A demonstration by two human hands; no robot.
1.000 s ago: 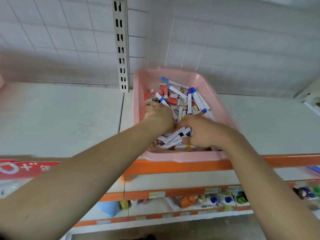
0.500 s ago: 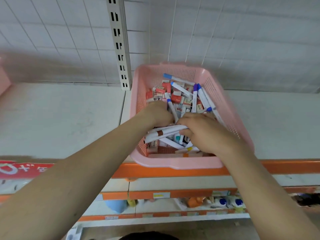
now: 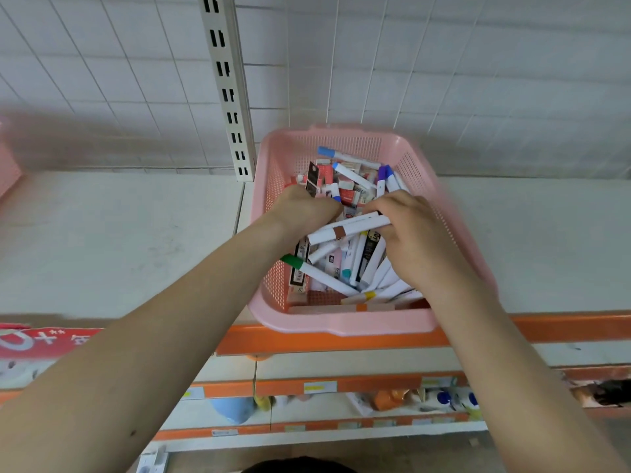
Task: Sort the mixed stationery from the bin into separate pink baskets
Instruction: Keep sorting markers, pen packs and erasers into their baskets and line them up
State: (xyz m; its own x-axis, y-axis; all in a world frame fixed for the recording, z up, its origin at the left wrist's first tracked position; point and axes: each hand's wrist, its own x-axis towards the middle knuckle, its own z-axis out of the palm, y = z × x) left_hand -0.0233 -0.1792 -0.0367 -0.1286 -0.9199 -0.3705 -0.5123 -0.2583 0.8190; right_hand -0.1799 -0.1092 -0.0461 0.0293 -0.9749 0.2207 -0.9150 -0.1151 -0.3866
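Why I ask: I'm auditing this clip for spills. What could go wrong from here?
1. The right hand grips markers by one end only; one could slip out and drop.
2. The basket seems to overhang the shelf edge at its front rim; with the left hand also digging inside, it might tip or slide off.

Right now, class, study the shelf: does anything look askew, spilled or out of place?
The pink basket sits slightly turned against the orange shelf edge, and its near rim seems to reach over it. Inside, markers and small red-and-white boxes lie jumbled every way. Nothing has spilled onto the shelf.
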